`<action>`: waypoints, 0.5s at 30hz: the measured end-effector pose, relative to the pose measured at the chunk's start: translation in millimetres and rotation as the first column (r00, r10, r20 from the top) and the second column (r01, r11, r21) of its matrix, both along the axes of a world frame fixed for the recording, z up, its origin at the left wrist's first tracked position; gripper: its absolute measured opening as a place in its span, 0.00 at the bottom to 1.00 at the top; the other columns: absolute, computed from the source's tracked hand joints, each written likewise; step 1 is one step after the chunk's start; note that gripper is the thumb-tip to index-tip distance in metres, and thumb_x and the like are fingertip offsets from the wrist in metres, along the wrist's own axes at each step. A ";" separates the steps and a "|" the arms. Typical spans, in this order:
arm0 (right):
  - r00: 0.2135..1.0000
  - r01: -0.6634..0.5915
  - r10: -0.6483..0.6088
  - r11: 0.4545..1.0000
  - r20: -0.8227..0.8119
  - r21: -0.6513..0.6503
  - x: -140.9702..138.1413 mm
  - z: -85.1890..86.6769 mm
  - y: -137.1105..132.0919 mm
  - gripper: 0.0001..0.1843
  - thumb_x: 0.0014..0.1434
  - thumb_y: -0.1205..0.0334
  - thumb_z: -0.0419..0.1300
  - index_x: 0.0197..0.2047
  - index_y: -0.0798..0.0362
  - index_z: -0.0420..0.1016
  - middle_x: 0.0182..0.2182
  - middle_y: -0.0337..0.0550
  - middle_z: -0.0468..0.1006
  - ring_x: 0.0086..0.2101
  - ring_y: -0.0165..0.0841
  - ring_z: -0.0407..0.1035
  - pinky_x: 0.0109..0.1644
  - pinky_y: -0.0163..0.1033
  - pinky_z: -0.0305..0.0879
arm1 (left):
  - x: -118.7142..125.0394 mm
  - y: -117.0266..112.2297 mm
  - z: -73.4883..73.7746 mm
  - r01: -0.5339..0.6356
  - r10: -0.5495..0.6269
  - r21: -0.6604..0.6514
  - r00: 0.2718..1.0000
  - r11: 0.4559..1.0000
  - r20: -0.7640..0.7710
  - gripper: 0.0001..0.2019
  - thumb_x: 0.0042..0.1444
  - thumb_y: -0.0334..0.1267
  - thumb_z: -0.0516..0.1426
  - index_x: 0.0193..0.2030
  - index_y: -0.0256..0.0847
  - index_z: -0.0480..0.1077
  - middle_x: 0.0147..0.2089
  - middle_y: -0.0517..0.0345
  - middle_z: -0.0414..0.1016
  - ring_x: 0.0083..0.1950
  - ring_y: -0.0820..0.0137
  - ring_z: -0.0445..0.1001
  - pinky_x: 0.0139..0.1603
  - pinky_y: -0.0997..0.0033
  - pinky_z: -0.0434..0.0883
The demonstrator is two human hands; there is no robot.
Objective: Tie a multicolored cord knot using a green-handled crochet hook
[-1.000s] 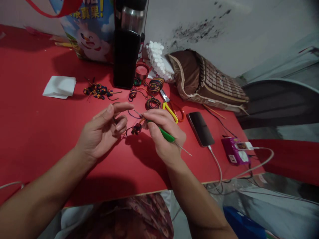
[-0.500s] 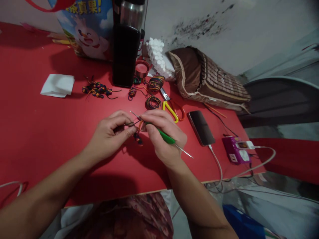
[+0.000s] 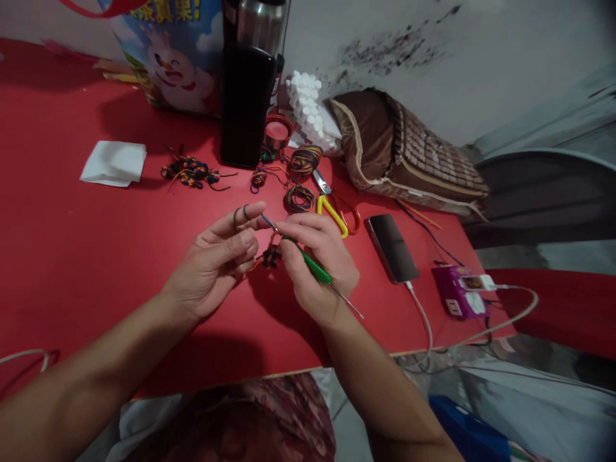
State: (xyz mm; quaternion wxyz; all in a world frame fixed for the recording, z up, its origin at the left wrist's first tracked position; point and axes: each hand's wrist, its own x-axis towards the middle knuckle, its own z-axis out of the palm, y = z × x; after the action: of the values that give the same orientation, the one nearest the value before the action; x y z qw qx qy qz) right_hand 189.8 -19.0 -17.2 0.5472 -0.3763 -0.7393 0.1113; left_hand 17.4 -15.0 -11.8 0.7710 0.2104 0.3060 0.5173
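In my right hand [image 3: 320,266] is a crochet hook with a green handle [image 3: 315,268], gripped like a pen. Its metal shaft sticks out past the palm, and the tip points toward my left hand. Dark yarn [image 3: 268,222] is looped round the raised index finger of my left hand [image 3: 219,260] and runs to the hook. The left thumb lies near the curled lower fingers. Between the hands hangs a small dark and orange crocheted piece [image 3: 272,256], close to my right fingertips. The right fingers partly hide where it meets the hook.
Behind the hands lie yarn balls [image 3: 305,160], yellow-and-red-handled scissors [image 3: 333,215] and crocheted pieces [image 3: 192,172]. A black phone [image 3: 246,106] stands upright before a steel bottle [image 3: 261,25]. Right are a charging phone [image 3: 392,248], purple box [image 3: 459,292] and brown cushion [image 3: 414,151]. A white tissue [image 3: 114,163] lies left.
My left hand has opened away from the crocheted piece, its index finger lifting the looped yarn. The piece now shows between the hands. The hook has shifted slightly in my right hand.
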 end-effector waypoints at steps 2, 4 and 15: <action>1.000 0.001 -0.001 1.000 0.007 -0.007 0.2 -0.8 0.3 0.15 0.70 0.69 0.63 0.56 0.44 0.83 0.47 0.45 0.84 0.48 0.37 0.80 0.54 0.48 0.80 | 1.6 -2.8 -1.3 -0.022 0.028 0.062 0.995 0.998 -0.099 0.19 0.50 0.36 0.77 0.49 0.52 0.87 0.40 0.60 0.83 0.31 0.78 0.73 0.31 0.81 0.73; 1.000 -0.004 0.005 1.000 0.017 -0.016 0.1 -1.5 0.3 0.16 0.70 0.68 0.63 0.57 0.43 0.82 0.47 0.44 0.84 0.48 0.37 0.80 0.54 0.48 0.80 | 3.2 -5.6 -2.8 -0.069 0.102 0.161 0.973 0.985 -0.207 0.20 0.52 0.33 0.76 0.52 0.54 0.86 0.42 0.60 0.84 0.39 0.74 0.79 0.42 0.77 0.78; 0.989 -0.127 0.134 0.987 0.069 -0.100 0.3 -1.3 -2.7 0.23 0.70 0.66 0.62 0.67 0.46 0.75 0.63 0.53 0.78 0.56 0.42 0.79 0.52 0.48 0.82 | -1.0 -4.9 -12.3 -0.112 0.236 0.342 0.908 0.933 -0.346 0.20 0.55 0.33 0.74 0.54 0.52 0.86 0.42 0.58 0.84 0.44 0.70 0.80 0.50 0.71 0.81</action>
State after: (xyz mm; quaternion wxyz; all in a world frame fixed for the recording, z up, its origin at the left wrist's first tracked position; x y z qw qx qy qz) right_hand 190.1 -21.7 -18.6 0.4918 -0.3568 -0.7764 0.1678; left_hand 16.3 -19.9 -24.1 0.6034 0.3983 0.3816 0.5759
